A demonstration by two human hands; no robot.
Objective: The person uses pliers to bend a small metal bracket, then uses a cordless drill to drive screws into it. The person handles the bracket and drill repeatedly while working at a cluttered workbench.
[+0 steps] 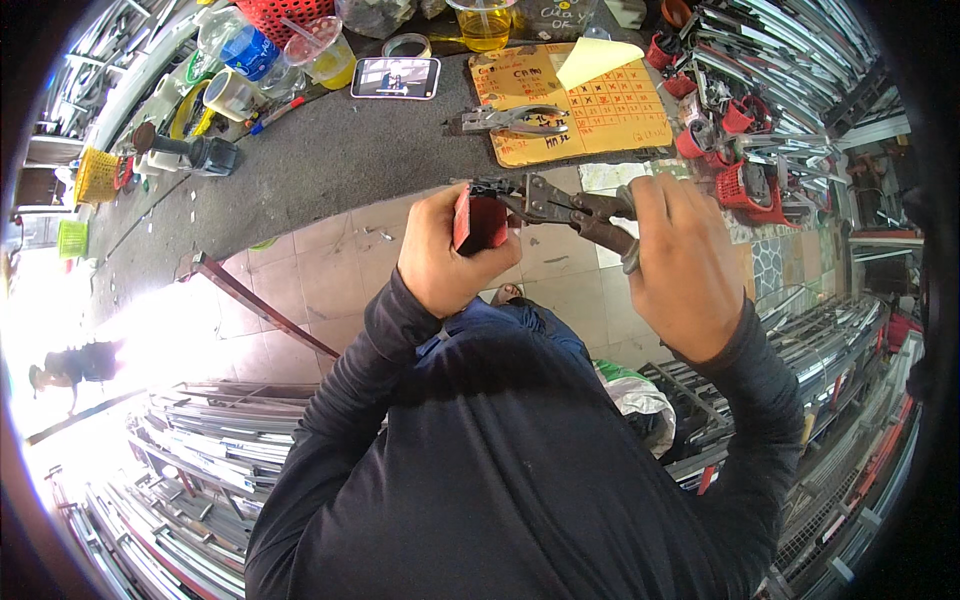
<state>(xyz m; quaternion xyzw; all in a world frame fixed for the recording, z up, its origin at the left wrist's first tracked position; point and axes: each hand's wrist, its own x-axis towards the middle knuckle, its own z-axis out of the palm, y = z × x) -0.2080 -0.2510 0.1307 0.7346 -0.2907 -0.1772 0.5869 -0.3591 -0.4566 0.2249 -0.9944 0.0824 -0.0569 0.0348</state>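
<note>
My left hand [440, 258] is closed around a short red hollow piece [482, 222], its open side turned toward me. My right hand [688, 265] wraps the dark-gripped handles of long-jointed pliers [562, 202]. The head of these pliers reaches left to the upper edge of the red piece, beside my left fingertips; whether the jaws bite on it I cannot tell. Both hands are in front of my body, just off the near edge of the dark workbench [320, 150]. Another pair of metal pliers [515, 120] lies on the bench, partly over a yellow marked card [600, 125].
Behind on the bench lie a phone [395, 78], a tape roll [407, 46], drink cups [322, 55] and a bottle [240, 45]. Red baskets [745, 190] stand at the right. Racks of metal profiles [210, 430] flank me. Far left, a person [75, 365] shows against bright light.
</note>
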